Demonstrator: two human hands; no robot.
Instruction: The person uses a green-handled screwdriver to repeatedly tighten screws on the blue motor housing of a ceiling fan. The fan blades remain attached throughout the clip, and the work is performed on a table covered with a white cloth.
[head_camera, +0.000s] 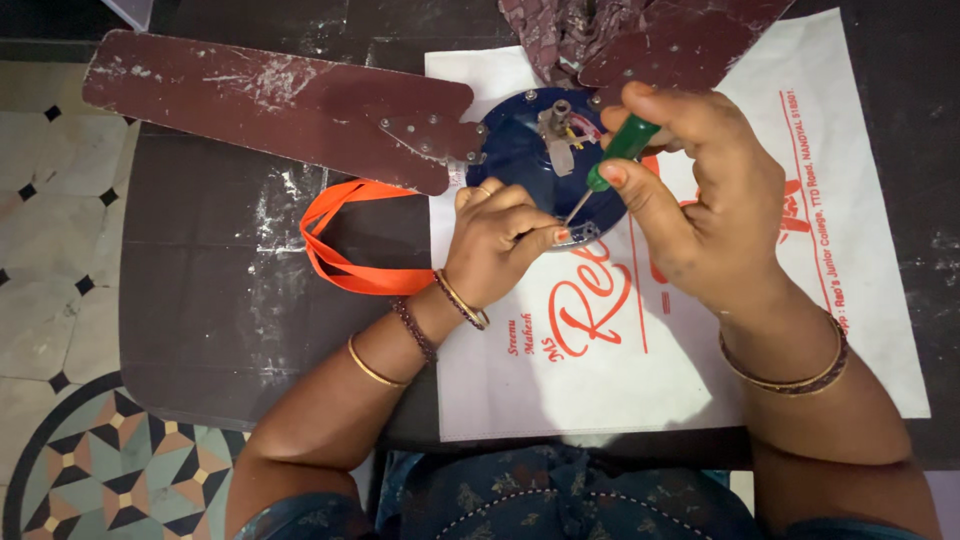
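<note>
Screwdriver (612, 160), green-handled, is pinched in your right hand (700, 190), its thin shaft slanting down and leftward to a tip at the near rim of the dark blue fan motor housing (520, 150). Nearest you, both forearms cross the white printed cloth bag (620, 370) lying on the dark table (200, 320). Your left hand (500, 240) curls closed against the housing's near edge, fingertips pinching right beside the tip; what they pinch is too small to tell. That hand sits closer to the contact point. Just left lies the bag's orange strap (345, 260). Beyond, a maroon fan blade (270, 100) extends leftward from the housing.
</note>
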